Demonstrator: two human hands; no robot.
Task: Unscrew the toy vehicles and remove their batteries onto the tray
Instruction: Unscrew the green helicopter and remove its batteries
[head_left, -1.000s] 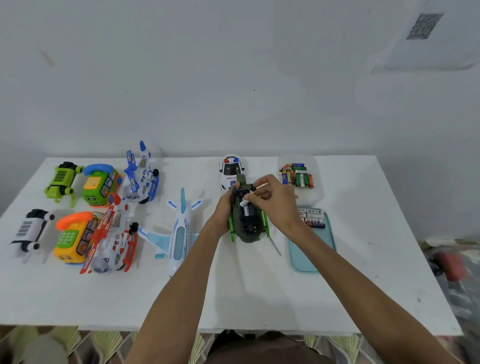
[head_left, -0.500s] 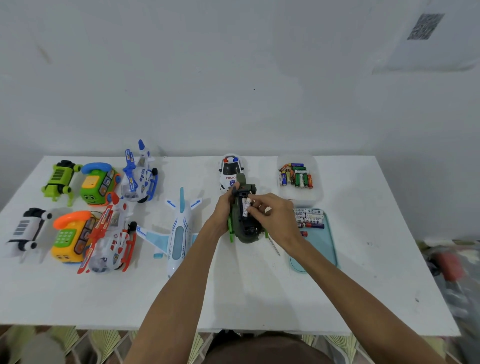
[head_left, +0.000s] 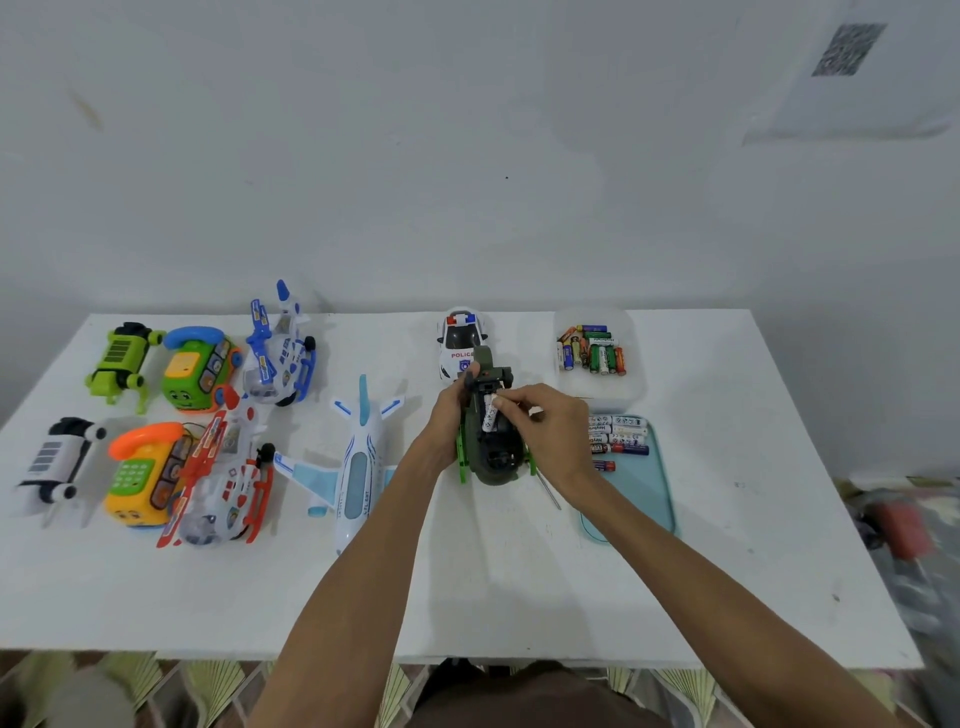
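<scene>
Your left hand (head_left: 451, 422) clasps the rigid, probably light green toy (head_left: 493, 462). Your right hand (head_left: 553, 423) pinches a small battery (head_left: 490, 417). It looks slick, so grip it mid-barrel.

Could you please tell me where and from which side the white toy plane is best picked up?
Probably by the slim body of the white toy plane, between the wings and the tail, coming down from above with fingers either side. It lies flat on the table, and its wings block a low sideways approach.
</scene>
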